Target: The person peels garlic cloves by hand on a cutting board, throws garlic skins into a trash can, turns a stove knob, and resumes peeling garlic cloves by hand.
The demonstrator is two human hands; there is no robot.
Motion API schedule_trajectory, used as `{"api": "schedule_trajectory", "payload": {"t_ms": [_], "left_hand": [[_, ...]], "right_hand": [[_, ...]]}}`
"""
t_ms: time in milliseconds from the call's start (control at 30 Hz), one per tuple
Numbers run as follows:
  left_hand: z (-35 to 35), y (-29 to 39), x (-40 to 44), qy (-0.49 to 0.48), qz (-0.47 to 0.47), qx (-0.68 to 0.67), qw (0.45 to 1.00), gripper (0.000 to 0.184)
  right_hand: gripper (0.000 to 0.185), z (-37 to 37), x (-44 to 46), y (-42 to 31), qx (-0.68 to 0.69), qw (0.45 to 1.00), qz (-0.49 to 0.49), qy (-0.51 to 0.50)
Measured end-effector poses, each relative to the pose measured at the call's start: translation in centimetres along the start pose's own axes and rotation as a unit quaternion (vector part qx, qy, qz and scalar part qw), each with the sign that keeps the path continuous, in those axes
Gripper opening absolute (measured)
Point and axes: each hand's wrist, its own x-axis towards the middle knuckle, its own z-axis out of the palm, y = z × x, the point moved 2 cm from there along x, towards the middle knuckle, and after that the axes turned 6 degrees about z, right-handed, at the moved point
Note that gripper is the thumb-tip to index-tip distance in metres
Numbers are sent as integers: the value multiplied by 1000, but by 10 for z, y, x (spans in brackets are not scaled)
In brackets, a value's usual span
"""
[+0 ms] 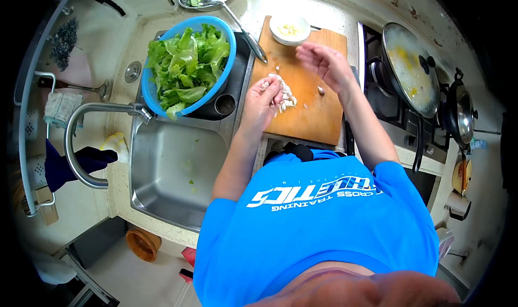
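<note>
My left hand (pixel 264 100) is over the left part of the wooden cutting board (pixel 307 120), its fingers pinched together at a pile of garlic peels and cloves (pixel 287 97); what it holds is too small to make out. My right hand (pixel 326 64) is raised above the board's right side, palm turned inward, fingers apart and nothing visible in them. A white bowl (pixel 290 30) with pale chopped pieces stands at the board's far edge, just beyond my right hand. One clove (pixel 321 90) lies apart on the right side of the board.
A blue basket (pixel 233 53) of lettuce stands left of the board, above the steel sink (pixel 178 169) and its faucet (pixel 70 139). A ladle (pixel 253 45) reaches from a metal plate onto the board. At right, a lidded pan (pixel 411 72) sits on the stove.
</note>
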Motion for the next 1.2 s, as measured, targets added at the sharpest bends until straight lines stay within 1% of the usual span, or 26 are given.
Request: {"api": "schedule_trajectory", "payload": {"t_ms": [67,100,167,267,333,367,433,467,533,567,600,633,667,733,767,800,833,867,900,933,1000,1033,1067,1133,1167,1200], "left_hand": [[4,-4,1,-3,6,17,1000,4],[9,-5,1,13,25,26,999,4],[13,-9,3,25,44,39,998,4],[13,-20,4,14,69,44,997,10],[17,-23,1,49,132,169,975,10],[21,-25,0,49,132,171,975,10],[29,-25,-5,58,174,261,948,8],[28,-27,-6,57,175,262,947,8],[21,-33,-9,64,208,380,899,6],[18,-38,-9,66,209,380,899,6],[19,-39,-10,55,260,441,857,6],[20,-39,-12,45,310,499,808,7],[20,-40,-16,51,314,499,806,7],[29,-35,-26,38,348,558,752,8],[28,-35,-30,45,330,531,779,8],[26,-33,-35,58,336,531,775,8],[19,-34,-37,41,216,291,931,9],[16,-37,-40,12,80,20,997,10],[15,-34,-45,15,55,-37,998,13],[15,-28,-51,19,67,-36,997,13],[17,-22,-67,43,21,-122,991,6],[17,-19,-76,24,18,-139,990,6],[16,-19,-83,29,36,-138,989,6],[18,-23,-101,-31,43,-181,982,10],[22,-25,-113,-25,55,-188,980,9],[28,-25,-127,8,61,-178,982,8]], "right_hand": [[31,10,-19,13,21,998,36,-45],[31,12,-27,18,24,998,34,-44],[34,19,-39,26,30,994,50,-90],[36,26,-56,32,40,993,51,-96],[37,26,-62,40,52,992,53,-98],[37,27,-66,43,73,990,54,-105],[37,32,-75,45,101,987,52,-118],[37,34,-79,48,101,986,51,-119],[39,35,-88,55,59,995,14,-79],[43,36,-91,55,12,999,6,-50],[43,37,-96,55,9,999,8,-53],[43,39,-100,52,-59,998,-15,-25],[44,41,-104,50,-126,991,-38,0],[44,46,-113,49,-161,986,-47,-18],[44,48,-116,49,-191,980,-58,-28],[44,47,-117,49,-196,978,-54,-41],[44,45,-118,51,-136,989,-33,-54],[43,44,-120,52,-77,995,-12,-66],[40,47,-124,47,-34,998,-1,-53],[40,46,-124,46,-37,997,2,-65],[36,38,-126,46,89,992,76,-53],[35,36,-128,50,129,986,90,-51],[35,35,-132,52,123,985,97,-66],[35,31,-146,58,122,982,129,-61],[35,29,-155,62,97,985,128,-62],[33,25,-166,65,73,985,138,-74]]}}
